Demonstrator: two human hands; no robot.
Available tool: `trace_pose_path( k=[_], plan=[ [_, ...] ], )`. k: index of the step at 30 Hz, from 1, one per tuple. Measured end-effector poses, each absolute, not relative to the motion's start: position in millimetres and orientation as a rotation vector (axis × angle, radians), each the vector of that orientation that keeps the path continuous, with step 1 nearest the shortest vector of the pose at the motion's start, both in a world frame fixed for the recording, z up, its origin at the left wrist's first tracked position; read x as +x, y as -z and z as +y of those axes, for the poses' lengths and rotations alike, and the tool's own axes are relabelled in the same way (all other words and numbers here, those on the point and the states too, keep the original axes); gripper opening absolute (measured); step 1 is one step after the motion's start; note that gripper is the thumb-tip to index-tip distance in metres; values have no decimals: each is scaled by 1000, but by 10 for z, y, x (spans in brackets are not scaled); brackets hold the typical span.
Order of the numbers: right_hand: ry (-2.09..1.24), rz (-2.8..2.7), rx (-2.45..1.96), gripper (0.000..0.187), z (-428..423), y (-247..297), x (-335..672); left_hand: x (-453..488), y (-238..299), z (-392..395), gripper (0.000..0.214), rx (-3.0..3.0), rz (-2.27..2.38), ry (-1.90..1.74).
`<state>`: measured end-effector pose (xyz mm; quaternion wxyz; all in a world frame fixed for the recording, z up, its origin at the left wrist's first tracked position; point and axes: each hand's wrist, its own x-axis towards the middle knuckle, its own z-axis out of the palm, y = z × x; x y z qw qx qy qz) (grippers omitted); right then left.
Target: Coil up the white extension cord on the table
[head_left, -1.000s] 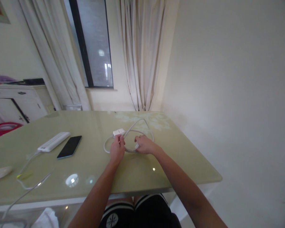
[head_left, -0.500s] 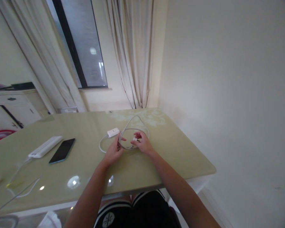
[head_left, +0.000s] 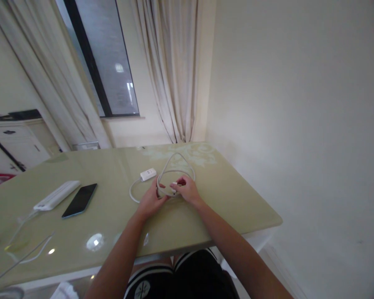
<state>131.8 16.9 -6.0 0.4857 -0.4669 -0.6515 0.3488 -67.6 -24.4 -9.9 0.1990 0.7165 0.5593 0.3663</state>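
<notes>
A white cable (head_left: pixel 177 164) lies looped on the pale green glass table (head_left: pixel 237 199). A small white socket block (head_left: pixel 148 174) sits at one end of it, on the table just beyond my hands. My left hand (head_left: pixel 151 199) is closed round the near side of the cable loops. My right hand (head_left: pixel 187 189) pinches the cable's other end, a small white plug (head_left: pixel 173 187), right beside the left hand.
A black phone (head_left: pixel 79 200) and a white power strip (head_left: pixel 56 194) with its own cord (head_left: pixel 25 249) lie at the left. A window, curtains (head_left: pixel 171 70) and a white cabinet (head_left: pixel 15 141) stand behind the table. The wall is close on the right.
My left hand has left the socket block and closed on the cable loops. My right hand has lifted the plug end towards it. The view has shifted slightly.
</notes>
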Motion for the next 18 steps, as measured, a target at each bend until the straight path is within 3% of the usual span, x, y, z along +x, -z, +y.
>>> trace_pose_path(
  k=[8, 18],
  plan=[
    [-724, -1800, -1141, 32, 88, 92, 1299, -611, 98, -286, 101, 2054, 1655, -982],
    [-760, -1749, -1157, 37, 167, 92, 1340, -627, 95, -251, 106, 1967, 1639, -916]
  ],
)
